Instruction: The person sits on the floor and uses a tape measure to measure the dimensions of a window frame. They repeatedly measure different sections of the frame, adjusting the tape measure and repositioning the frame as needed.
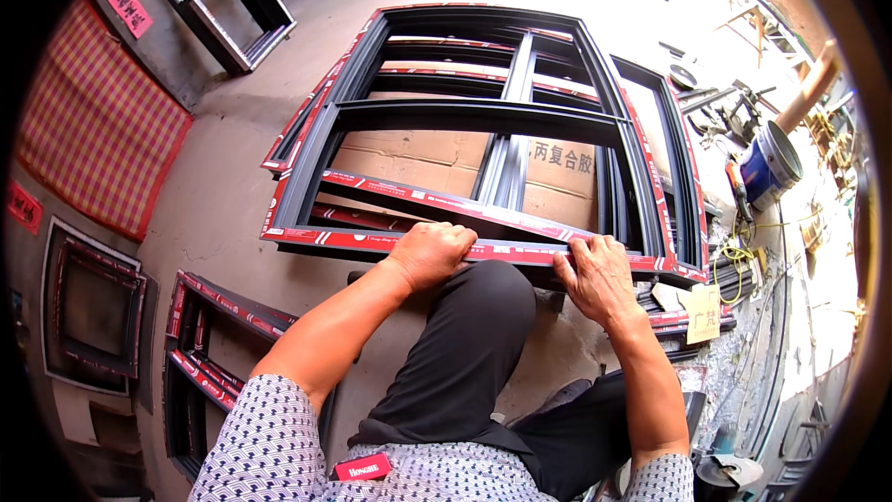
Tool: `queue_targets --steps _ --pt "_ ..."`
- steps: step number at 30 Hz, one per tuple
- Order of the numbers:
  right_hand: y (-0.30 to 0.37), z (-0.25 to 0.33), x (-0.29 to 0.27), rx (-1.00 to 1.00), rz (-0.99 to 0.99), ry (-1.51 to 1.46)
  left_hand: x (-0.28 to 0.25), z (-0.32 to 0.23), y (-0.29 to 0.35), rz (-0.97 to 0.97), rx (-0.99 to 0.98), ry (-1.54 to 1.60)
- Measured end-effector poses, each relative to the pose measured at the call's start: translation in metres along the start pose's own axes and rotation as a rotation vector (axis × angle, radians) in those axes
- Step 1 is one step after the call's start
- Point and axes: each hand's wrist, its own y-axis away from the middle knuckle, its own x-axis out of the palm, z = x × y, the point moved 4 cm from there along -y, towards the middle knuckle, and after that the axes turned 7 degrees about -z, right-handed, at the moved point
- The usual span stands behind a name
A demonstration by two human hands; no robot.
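Note:
A dark grey window frame (358, 240) with red protective film lies across a stack of similar frames, its near edge toward me. My left hand (432, 253) is curled around the near rail, just left of my raised knee. Farther right on the same rail, my right hand (599, 274) grips with fingers over the top and thumb on the near side. A crossbar (465, 115) and a shorter mullion (520, 67) divide the frame. Through its opening show a cardboard sheet (418, 158) and a silvery upright bar (503, 172) of a frame below.
More frames lean at the left (218, 353) and far left (246, 23). A checkered red curtain (102, 116) hangs on the left wall. To the right stand a paint bucket (769, 165), a yellow cord (739, 265), metal offcuts and an angle grinder (729, 469).

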Motion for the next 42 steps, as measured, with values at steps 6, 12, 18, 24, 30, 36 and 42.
queue_targets --steps 6,12,18,24,30,36,42 --pt "0.000 -0.005 -0.001 0.006 -0.014 -0.022 -0.004 -0.002 -0.003 0.030 -0.003 0.031" --pt "-0.002 -0.024 -0.009 0.047 -0.189 -0.106 -0.007 -0.004 -0.004 0.096 -0.067 0.039" --pt "-0.004 -0.093 -0.023 0.319 -0.398 0.124 -0.007 -0.005 -0.007 0.076 -0.048 0.022" --pt "-0.005 -0.130 -0.014 0.521 -0.277 0.303 -0.006 -0.004 -0.006 0.045 -0.020 0.024" --pt "-0.010 -0.129 -0.005 0.547 -0.177 0.372 -0.006 -0.004 -0.005 0.037 -0.030 0.022" --pt "-0.008 -0.136 0.004 0.535 -0.189 0.316 -0.007 -0.005 -0.006 0.029 -0.030 0.024" --pt "-0.004 -0.138 -0.011 0.558 -0.239 0.042 -0.004 -0.005 -0.005 0.013 -0.023 0.011"
